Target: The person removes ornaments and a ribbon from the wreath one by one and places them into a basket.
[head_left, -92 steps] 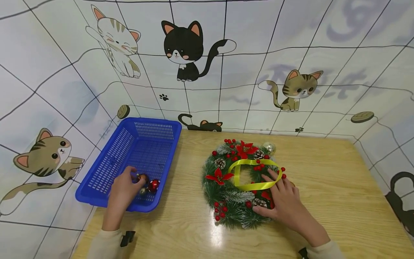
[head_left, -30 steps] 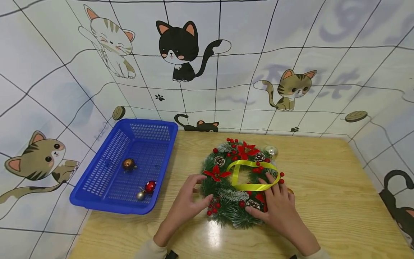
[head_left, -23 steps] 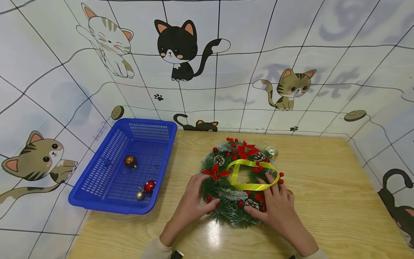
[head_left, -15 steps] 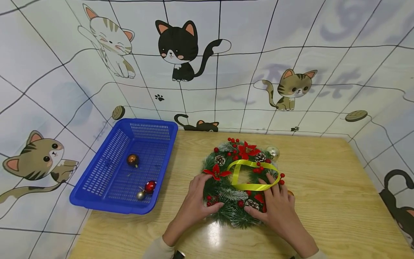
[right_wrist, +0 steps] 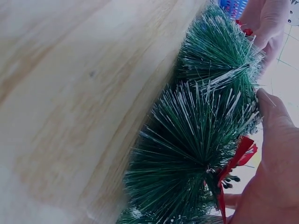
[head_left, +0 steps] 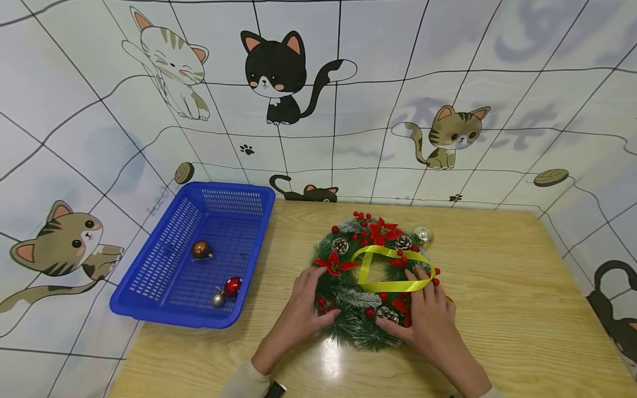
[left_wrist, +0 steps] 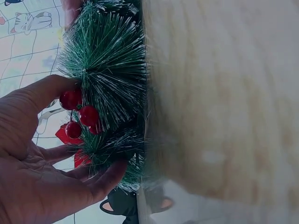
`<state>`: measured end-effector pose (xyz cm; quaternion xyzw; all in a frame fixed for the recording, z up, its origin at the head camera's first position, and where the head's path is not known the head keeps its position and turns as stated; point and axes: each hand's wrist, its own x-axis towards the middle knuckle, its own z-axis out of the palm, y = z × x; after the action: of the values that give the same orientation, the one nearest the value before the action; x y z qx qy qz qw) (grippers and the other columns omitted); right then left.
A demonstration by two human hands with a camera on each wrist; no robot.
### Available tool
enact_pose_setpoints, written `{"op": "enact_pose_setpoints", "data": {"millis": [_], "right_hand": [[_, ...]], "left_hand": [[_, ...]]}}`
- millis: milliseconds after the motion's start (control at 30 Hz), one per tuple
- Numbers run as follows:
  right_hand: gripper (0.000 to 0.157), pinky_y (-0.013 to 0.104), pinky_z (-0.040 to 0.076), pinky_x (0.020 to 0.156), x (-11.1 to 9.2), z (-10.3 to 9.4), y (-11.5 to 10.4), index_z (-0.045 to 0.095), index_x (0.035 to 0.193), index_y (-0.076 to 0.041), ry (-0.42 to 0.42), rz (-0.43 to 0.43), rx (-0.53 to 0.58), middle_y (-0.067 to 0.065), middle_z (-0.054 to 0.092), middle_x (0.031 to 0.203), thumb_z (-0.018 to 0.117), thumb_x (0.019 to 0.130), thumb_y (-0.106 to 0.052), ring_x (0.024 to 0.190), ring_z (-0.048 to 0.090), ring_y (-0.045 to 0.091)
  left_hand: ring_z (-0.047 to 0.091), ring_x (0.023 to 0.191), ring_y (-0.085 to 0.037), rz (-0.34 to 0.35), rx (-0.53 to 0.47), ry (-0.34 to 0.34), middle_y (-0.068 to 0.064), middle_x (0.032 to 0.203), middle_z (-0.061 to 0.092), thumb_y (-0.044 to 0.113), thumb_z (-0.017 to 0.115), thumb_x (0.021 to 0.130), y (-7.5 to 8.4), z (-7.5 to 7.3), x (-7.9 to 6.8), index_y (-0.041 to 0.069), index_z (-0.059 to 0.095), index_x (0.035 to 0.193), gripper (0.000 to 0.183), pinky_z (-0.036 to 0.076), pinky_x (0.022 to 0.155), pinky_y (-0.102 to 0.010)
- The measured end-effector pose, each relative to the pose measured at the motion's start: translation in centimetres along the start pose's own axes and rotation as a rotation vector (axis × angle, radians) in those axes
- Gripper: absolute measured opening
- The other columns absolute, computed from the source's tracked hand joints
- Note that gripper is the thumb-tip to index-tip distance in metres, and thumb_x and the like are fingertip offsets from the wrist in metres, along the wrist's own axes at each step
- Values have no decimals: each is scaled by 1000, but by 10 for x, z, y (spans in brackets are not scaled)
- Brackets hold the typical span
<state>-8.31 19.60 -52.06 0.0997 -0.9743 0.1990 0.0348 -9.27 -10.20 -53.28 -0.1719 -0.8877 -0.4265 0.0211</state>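
Grips wreath, lower center of frame, right of blue basket, with left hand and right hand, spread and curved round opposite sides.

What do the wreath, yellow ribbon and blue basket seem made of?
Wreath: greenery probably matte plastic, frosted white, judging by its uniform bristles.
Yellow ribbon: satin or plastic film, given its glossy sheen.
Blue basket: likely molded plastic, semi-gloss, from its regular slots and solid rim.
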Motion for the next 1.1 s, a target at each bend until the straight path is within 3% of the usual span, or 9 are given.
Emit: {"op": "enact_pose_setpoints", "data": {"millis": [233, 433, 667, 900, 1100], "right_hand": [[127, 76, 37, 94, -2, -3, 0, 35, 168, 0, -17, 14, -7, 25, 20, 175, 81, 81, -79, 142, 36, 63], [130, 76, 36, 95, -2, -6, 6, 30, 169, 0, -36, 52, 52, 29, 14, 175, 84, 79, -78, 146, 30, 62], [126, 75, 37, 90, 3, -5, 16, 34, 166, 0, 11, 31, 58, 30, 21, 171, 88, 78, -72, 143, 32, 63], [118, 80, 29, 99, 9, -9, 23, 38, 164, 2, -29, 15, 65, 31, 23, 169, 89, 82, -66, 150, 23, 61], [117, 79, 29, 101, 10, -9, 23, 35, 165, 5, -57, 6, 108, 34, 25, 167, 88, 85, -63, 147, 30, 61]], "left_hand": [[39, 150, -43, 6, -1, -22, -21, 160, 41, 15, 88, 93, -2, -3, 1, 5, 41, 163, 85, 48, 109, -62], [40, 150, -40, 18, -11, -36, -19, 160, 41, 15, 88, 93, -5, -4, 3, 4, 40, 163, 86, 47, 112, -60], [42, 149, -40, 18, -22, -54, -21, 160, 41, 12, 88, 93, -5, -5, 6, 2, 39, 163, 86, 47, 112, -59], [44, 149, -40, 11, -23, -81, -21, 162, 39, 13, 87, 94, -7, -7, 8, 4, 38, 164, 86, 49, 110, -59], [43, 151, -41, -9, -27, -108, -21, 164, 37, 15, 86, 95, -10, -11, 9, 5, 36, 165, 86, 48, 111, -60]]}}
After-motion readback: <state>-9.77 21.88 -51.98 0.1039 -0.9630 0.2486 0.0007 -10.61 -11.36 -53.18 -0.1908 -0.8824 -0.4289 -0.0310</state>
